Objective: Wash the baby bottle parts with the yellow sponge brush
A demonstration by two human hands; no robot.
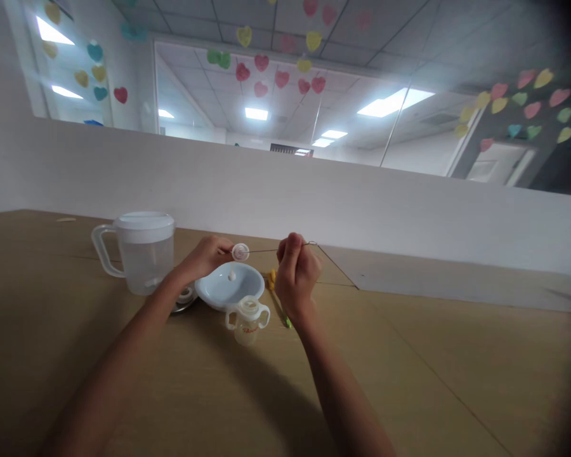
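Note:
My left hand (214,249) is closed on the edge of a small round white bottle cap (240,252), held above the white bowl (209,285). A small white weighted end of a straw (231,275) shows just below the cap, over the bowl. My right hand (295,273) is in a fist, thumb on top, around a thin wire brush (264,251). Its wire runs left to the cap's face, and its looped end sticks out to the right of the fist. Whether bristles are inside the cap is hidden. A two-handled baby bottle (246,330) stands uncapped in front of the bowl.
A clear lidded pitcher (147,254) stands left of the bowl. A metal dish (183,308) with a white ring (185,294) is partly behind my left forearm. A yellow-and-green stick-like tool (273,279) lies beside my right hand. A white wall (266,190) borders the table behind.

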